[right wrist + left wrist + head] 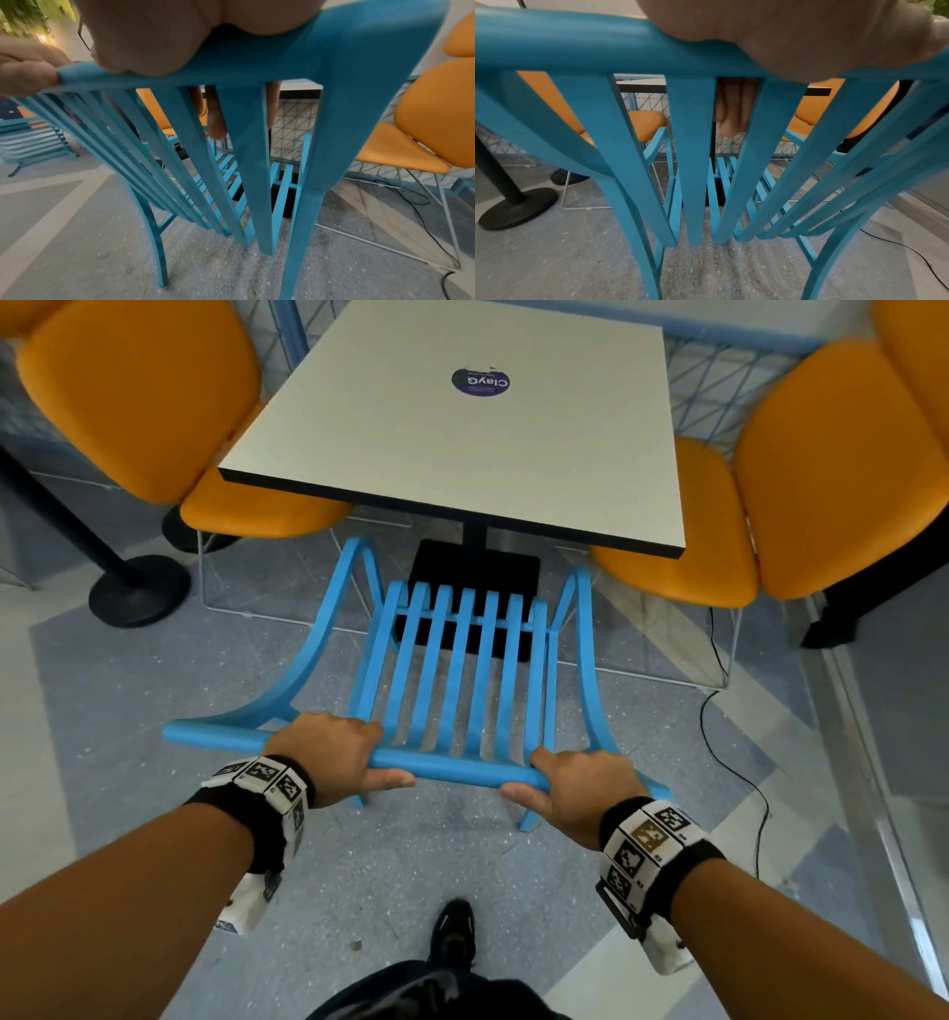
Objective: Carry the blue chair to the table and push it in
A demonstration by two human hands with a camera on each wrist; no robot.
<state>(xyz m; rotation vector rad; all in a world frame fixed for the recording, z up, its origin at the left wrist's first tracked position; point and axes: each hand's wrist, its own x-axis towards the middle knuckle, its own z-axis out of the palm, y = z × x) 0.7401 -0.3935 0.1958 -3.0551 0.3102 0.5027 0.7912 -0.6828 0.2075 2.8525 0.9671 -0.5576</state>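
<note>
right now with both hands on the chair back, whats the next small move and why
Probably a short straight push forward. Both the left hand and right hand grip the top rail of the blue chair, which faces the table squarely. Its front already reaches the black table base, between the orange chairs, but the seat is still mostly out.

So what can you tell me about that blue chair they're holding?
The blue chair is slatted, seat and back alike, with curved armrests and a rounded top rail; it looks like painted wood or plastic. It faces the white table, its seat front near the table's black base. The left hand and right hand each grip the top rail.
</note>
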